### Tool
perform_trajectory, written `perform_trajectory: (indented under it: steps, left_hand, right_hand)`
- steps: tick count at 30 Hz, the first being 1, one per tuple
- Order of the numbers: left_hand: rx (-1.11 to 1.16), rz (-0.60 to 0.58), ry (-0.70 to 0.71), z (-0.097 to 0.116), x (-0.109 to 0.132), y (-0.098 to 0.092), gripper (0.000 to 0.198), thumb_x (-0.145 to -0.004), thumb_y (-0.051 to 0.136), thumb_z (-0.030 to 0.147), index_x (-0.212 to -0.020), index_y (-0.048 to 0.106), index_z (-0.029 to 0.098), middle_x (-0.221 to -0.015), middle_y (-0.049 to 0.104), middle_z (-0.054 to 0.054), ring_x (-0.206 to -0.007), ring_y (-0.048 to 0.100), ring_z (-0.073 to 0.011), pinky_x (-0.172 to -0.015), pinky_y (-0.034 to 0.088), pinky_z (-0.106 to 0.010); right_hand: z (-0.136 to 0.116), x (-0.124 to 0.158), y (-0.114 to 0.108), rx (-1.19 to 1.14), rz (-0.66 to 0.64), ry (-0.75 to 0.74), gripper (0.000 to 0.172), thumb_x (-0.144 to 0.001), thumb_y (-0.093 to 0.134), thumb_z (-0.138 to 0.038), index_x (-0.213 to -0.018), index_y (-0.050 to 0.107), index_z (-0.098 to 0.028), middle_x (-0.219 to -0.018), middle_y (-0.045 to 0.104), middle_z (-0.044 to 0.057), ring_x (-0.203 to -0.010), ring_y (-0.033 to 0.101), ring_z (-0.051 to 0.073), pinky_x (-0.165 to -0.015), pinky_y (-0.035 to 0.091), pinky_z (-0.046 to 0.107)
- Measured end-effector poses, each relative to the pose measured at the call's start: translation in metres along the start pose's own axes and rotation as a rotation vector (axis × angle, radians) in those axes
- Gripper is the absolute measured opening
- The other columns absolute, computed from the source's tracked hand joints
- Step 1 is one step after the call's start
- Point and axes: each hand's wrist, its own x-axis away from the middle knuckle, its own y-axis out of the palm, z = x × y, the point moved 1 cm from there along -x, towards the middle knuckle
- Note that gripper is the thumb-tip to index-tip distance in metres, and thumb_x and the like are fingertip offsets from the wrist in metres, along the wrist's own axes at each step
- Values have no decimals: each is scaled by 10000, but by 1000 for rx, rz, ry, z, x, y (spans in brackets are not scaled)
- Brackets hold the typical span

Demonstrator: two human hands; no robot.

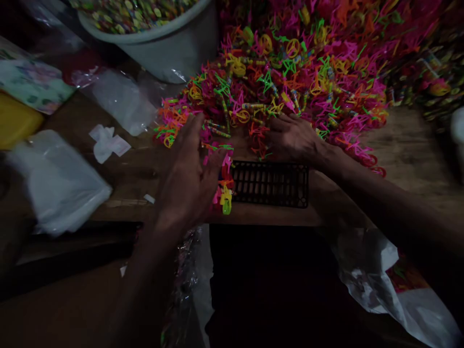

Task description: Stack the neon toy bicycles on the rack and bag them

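My left hand (188,174) is spread with thumb and fingers apart, over the left end of a black slotted plastic tray (270,183). Small bright plastic toys (225,186) in pink, yellow, green and orange stand in that end, close by my thumb. At the near edge of a big heap of similar toys (282,87), my right hand (293,135) has its fingers curled inward. What those fingers hold, if anything, is hidden. Orange-red toys (258,137) lie just left of the right hand. Empty slots show across the rest of the tray.
A pale tub (163,48) of small colourful pieces stands at the back left. Clear plastic bags (61,179) and a crumpled white scrap (108,143) lie left on the wooden table (344,200). Its front edge runs just below the tray. Another plastic bag (373,270) hangs at lower right.
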Motion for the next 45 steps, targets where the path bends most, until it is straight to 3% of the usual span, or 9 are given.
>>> perform_trajectory:
  steps: [3,8,13,18,21,26,29,34,45]
  left_hand:
    - [-110,-8,29,-8,-5,20,556,-1019,481,375,-1547,429,206,-1694,394,-112,-1626,240,-332,-1338,221,-592]
    - [-177,-19,60,-21,-7,45,571,-964,452,275,-1529,462,191,-1682,409,-105,-1621,260,-287,-1349,218,-526]
    - [-136,-22,51,-21,-5,38,621,-1000,436,357,-1547,426,65,-1686,377,-198,-1633,215,-330,-1349,197,-543]
    - [-35,96,-7,-24,-9,28,512,-1022,454,454,-1478,541,238,-1614,518,-83,-1583,355,-301,-1320,300,-521]
    - [-59,97,43,-29,-20,27,419,-1008,461,398,-1374,625,278,-1538,597,-46,-1522,446,-290,-1308,326,-520]
    - [-84,-42,110,-38,-34,33,373,-994,394,291,-1159,726,246,-1180,772,-66,-1215,642,-291,-1129,508,-479]
    - [-86,-66,64,-37,-34,31,339,-994,424,285,-1153,723,259,-1186,762,-66,-1188,645,-300,-1121,493,-471]
    - [-125,-75,84,-33,-33,29,347,-990,401,217,-1143,712,236,-1192,757,-73,-1159,664,-276,-1125,480,-457]
    - [-133,-18,121,-34,-31,34,387,-1002,356,248,-1156,710,275,-1173,768,-45,-1173,654,-262,-1115,500,-450]
  right_hand:
    - [-7,26,-2,-34,60,52,122,-1014,585,-285,-1036,689,-225,-1097,699,91,-1098,590,278,-977,447,449]
    - [-23,46,-3,43,53,119,260,-1032,451,-154,-1132,684,-213,-1129,701,128,-1088,576,277,-962,431,433]
    - [-27,40,-13,-23,85,265,149,-960,544,-195,-1019,681,-201,-1037,707,114,-958,619,263,-846,446,392]
    - [-54,53,-12,-129,183,387,194,-930,583,-261,-1102,621,-182,-848,687,71,-665,577,211,-606,385,332]
    - [-76,48,-5,-275,295,365,92,-988,556,-287,-984,615,-217,-845,695,70,-684,606,206,-650,439,341]
    - [-86,24,-6,-710,561,482,351,-1032,547,-503,-787,551,-252,-665,619,5,-575,569,158,-578,469,317]
    - [-78,17,-6,-840,709,565,382,-996,603,-526,-728,553,-258,-649,600,-6,-558,531,138,-567,482,304]
    - [-95,10,14,-889,511,439,250,-975,608,-410,-835,688,-219,-735,653,-9,-643,587,146,-631,503,294]
    - [-102,-12,45,-759,379,438,129,-906,621,-149,-898,747,-172,-889,771,17,-819,685,176,-797,517,276]
